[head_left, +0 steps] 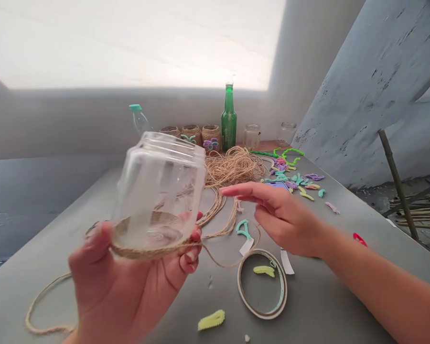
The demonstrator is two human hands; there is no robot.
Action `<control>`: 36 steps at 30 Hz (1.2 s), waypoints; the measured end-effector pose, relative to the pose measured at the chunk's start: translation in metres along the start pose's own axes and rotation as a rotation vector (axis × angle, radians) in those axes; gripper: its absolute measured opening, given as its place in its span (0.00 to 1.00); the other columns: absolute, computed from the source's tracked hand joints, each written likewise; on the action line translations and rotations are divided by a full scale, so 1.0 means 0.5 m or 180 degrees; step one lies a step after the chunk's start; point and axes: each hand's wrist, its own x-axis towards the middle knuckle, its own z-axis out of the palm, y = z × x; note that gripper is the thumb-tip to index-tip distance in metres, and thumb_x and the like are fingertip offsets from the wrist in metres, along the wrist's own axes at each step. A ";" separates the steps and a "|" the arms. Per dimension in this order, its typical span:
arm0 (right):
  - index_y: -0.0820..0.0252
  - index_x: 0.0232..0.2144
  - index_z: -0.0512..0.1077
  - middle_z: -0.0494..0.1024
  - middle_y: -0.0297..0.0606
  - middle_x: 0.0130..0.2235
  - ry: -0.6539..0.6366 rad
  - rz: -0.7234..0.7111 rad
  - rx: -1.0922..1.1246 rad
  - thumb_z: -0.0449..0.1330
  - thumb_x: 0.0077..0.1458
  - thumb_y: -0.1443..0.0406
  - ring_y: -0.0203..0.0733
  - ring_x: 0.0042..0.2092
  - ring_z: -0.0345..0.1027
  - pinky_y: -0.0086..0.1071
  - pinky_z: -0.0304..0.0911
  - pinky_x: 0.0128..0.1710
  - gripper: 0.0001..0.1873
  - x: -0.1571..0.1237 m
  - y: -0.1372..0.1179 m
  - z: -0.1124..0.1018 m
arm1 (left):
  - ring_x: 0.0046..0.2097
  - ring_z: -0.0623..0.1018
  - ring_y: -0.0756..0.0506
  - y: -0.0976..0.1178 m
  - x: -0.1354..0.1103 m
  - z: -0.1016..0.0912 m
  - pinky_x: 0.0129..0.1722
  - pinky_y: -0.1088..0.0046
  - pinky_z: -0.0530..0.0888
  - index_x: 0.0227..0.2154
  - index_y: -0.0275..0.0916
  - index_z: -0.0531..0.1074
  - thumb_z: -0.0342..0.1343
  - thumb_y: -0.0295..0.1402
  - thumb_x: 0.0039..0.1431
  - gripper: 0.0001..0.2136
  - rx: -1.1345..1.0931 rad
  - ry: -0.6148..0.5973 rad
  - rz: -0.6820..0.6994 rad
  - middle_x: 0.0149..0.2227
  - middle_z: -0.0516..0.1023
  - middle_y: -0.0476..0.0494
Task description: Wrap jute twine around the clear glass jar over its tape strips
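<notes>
The grey surface (318,306) lies beneath both grips. The left grip (129,286) is closed round the base of a glass jar (157,191), thumb on one side and fingers on the other, so the jar stands above that palm, mouth up and a little tilted. Beyond the right grip (290,220) sprawls a heap of twine (232,165), and farther off stands a green bottle (229,119). The right grip has its forefinger stretched toward the jar, apart from it — whether it pinches anything I cannot tell. Below it lies a tape ring (267,316); just past its knuckles, a phone (277,185). A yellow strip (211,320) lies between the grips, nearer the wearer. Smallest, a strand (218,263) sags from the jar's twine-banded base toward the right grip.
</notes>
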 end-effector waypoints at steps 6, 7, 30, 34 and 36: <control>0.52 0.47 0.71 0.78 0.33 0.49 -0.0086 0.0795 0.1926 0.60 0.67 0.71 0.38 0.51 0.75 0.31 0.72 0.50 0.10 -0.019 -0.046 0.037 | 0.38 0.87 0.37 -0.025 0.007 0.013 0.36 0.65 0.86 0.51 0.48 0.82 0.73 0.45 0.50 0.24 -0.0149 -0.0105 0.0036 0.45 0.89 0.40; 0.52 0.47 0.69 0.77 0.34 0.50 -0.0243 0.1012 0.2176 0.64 0.66 0.67 0.39 0.51 0.74 0.32 0.72 0.48 0.10 -0.020 -0.044 0.044 | 0.40 0.87 0.37 -0.029 0.006 0.012 0.39 0.65 0.86 0.50 0.48 0.83 0.72 0.45 0.52 0.22 -0.0142 -0.0238 0.0017 0.46 0.89 0.41; 0.60 0.32 0.75 0.57 0.26 0.23 -0.0814 0.1459 0.2053 0.63 0.67 0.53 0.30 0.24 0.46 0.27 0.43 0.21 0.18 -0.019 -0.039 0.052 | 0.40 0.82 0.40 -0.028 0.007 0.014 0.40 0.67 0.83 0.53 0.46 0.81 0.68 0.53 0.54 0.26 -0.0243 -0.0298 -0.0315 0.49 0.85 0.36; 0.55 0.41 0.69 0.61 0.23 0.25 -0.0537 0.1633 0.2503 0.69 0.61 0.56 0.30 0.25 0.51 0.25 0.46 0.22 0.15 -0.022 -0.031 0.063 | 0.39 0.82 0.40 -0.028 -0.001 0.016 0.39 0.66 0.83 0.53 0.49 0.80 0.68 0.54 0.54 0.26 -0.0203 -0.0279 -0.0417 0.48 0.85 0.39; 0.52 0.51 0.67 0.62 0.21 0.25 -0.0330 0.1607 0.2601 0.71 0.60 0.58 0.30 0.26 0.53 0.24 0.48 0.23 0.23 -0.024 -0.029 0.067 | 0.39 0.82 0.39 -0.029 -0.004 0.015 0.39 0.65 0.83 0.55 0.51 0.79 0.67 0.54 0.54 0.27 -0.0190 -0.0262 -0.0466 0.48 0.85 0.39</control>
